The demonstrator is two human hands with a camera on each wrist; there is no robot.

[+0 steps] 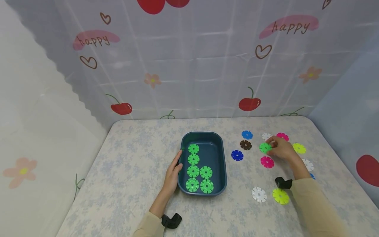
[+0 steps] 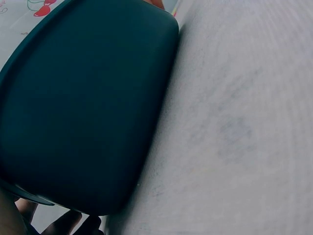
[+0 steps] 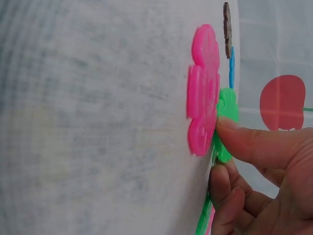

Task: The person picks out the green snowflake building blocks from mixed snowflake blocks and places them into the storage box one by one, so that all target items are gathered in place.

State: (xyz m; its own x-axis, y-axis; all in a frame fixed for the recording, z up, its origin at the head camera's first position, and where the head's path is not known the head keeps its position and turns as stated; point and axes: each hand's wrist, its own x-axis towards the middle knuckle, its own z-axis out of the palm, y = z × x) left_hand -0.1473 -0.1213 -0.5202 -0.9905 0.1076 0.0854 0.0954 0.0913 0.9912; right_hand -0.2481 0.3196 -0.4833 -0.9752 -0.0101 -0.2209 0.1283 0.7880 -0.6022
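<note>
My left hand [image 1: 170, 177] rests along the left wall of a dark teal tray [image 1: 224, 164], fingers straight at the outer side and thumb near the rim. Up close, the tray's wall [image 2: 88, 107] fills much of the left wrist view, with fingertips [image 2: 66, 224] at its lower edge. Inside the tray, several green notched discs [image 1: 193, 171] lie in two columns. To the right of the tray, my right hand [image 1: 281, 148] pinches a green notched disc [image 1: 265, 147] between thumb and fingers. A pink disc [image 3: 203, 93] lies nearest to that grip.
Loose discs lie around the right hand: light blue [image 1: 247, 134], brown [image 1: 245, 144], dark blue [image 1: 237, 155], pink [image 1: 267, 162], yellow [image 1: 299, 148] and white [image 1: 259, 195]. A patterned curtain [image 1: 189, 65] hangs behind the table [image 1: 133, 158].
</note>
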